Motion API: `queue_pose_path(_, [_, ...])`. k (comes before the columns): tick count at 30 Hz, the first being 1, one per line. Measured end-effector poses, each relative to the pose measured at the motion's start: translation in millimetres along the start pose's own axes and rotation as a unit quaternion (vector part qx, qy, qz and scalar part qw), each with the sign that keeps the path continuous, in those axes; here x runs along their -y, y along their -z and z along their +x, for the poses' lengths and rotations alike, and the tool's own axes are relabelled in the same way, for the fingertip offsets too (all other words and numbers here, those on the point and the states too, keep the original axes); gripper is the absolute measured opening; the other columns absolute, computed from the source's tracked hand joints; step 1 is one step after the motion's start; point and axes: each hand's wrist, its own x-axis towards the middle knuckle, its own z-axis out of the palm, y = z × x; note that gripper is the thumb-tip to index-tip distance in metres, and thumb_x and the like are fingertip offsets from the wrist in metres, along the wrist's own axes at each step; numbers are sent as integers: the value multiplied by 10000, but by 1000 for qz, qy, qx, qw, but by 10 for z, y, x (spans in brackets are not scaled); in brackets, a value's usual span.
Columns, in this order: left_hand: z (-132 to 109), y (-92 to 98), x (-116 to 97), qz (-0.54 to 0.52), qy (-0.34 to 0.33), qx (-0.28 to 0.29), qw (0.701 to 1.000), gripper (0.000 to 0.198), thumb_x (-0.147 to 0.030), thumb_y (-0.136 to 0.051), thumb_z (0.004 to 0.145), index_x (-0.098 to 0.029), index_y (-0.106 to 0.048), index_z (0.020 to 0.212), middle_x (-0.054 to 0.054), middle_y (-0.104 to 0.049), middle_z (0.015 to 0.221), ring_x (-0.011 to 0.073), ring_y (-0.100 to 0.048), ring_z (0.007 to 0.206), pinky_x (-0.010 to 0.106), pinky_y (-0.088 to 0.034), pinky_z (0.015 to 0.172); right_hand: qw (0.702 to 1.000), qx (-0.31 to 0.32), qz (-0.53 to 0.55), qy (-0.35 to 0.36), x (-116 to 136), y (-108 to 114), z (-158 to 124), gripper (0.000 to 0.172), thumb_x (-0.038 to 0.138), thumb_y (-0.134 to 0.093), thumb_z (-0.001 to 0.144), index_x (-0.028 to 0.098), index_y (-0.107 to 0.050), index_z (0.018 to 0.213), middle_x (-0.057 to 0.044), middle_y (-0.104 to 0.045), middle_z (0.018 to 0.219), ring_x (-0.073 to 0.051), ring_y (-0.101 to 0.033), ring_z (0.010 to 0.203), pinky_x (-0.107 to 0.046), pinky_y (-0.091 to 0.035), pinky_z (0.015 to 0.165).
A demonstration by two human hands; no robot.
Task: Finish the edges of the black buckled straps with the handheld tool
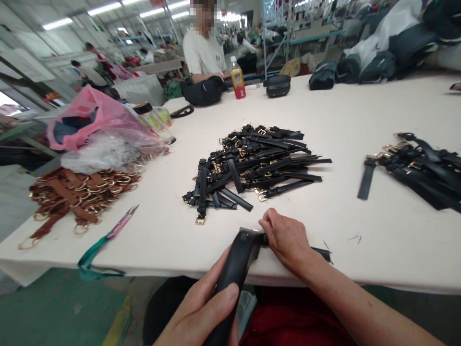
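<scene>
**Two hands, one black tool, and a whole lot of straps**

Both hands are down at the near edge of the white table (360, 120). Left hand (201, 312) is wrapped around a black handheld tool (236, 269), thumb lying along its side, so that grip is closed firmly on the body of it. The tool angles up from the lap to the table edge, and its head sits right against the right hand (286, 238). That hand is palm-down on the table with fingers curled, pinching a black strap (320, 253) at the tool's head; most of the strap is hidden under the hand, and only the tail end pokes out toward the wrist.

Just past the hands there's a big loose pile of black straps (252, 166) with gold buckles, mid-table. A second pile of black straps (418, 168) sits off to the right, well apart from the first. On the left are brown straps (72, 192) with gold rings, half under a pink plastic bag (86, 117), and near them small snips (124, 221) on a teal ribbon that hangs off the edge.

At the far side a person in a white t-shirt (203, 53) stands by a black bag (203, 90), with an orange drink bottle (237, 78) beside it.
</scene>
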Motion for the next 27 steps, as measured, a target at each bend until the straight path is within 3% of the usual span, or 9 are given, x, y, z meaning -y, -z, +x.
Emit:
queue_pose_path(4, [-16,-20,-137,30,32,-2,999,691,-510,-521,821,-343,-207,1413,-6,-649,515,129,-577,403,162,-371,376,1000,-7,11,9,-7,-1,-4,187,348,-364,947,219,-487,891,-20,-673,782,-173,-632,716,-268,-267,550])
queue_pose_path(9, [-42,-105,-241,61,19,21,998,768,-483,-490,847,-291,-46,1443,-4,-646,522,132,-572,370,176,-397,356,999,-21,21,12,-19,-6,-11,226,371,-347,948,216,-491,867,-18,-660,757,-182,-626,697,-273,-246,546])
queue_pose_path(15, [-45,-205,-313,91,-9,16,996,756,-477,-491,847,-306,-57,1441,-48,-585,476,146,-584,362,179,-419,336,996,-42,80,17,-23,32,-64,261,383,-322,946,213,-493,846,-12,-637,718,-169,-600,657,-267,-268,570])
queue_pose_path(21, [-89,-244,-330,117,-11,13,993,675,-475,-469,852,-323,-147,1426,-11,-640,558,175,-632,400,207,-455,350,980,-31,190,56,-108,72,-166,112,253,-452,840,212,-474,943,13,-607,728,-147,-562,673,-250,-357,653])
queue_pose_path(24, [-95,-252,-306,115,-23,12,993,708,-479,-475,849,-311,-114,1434,-22,-628,547,170,-626,394,207,-460,350,973,-28,213,88,-185,18,-221,348,170,-550,688,218,-464,1022,11,-606,813,-152,-551,727,-257,-384,697])
queue_pose_path(27, [-65,-240,-294,112,-26,27,993,734,-462,-474,855,-288,-69,1442,-18,-630,554,169,-627,396,207,-463,350,967,-34,235,95,-261,-53,-268,455,143,-554,667,219,-439,1100,1,-599,861,-156,-548,766,-270,-405,726])
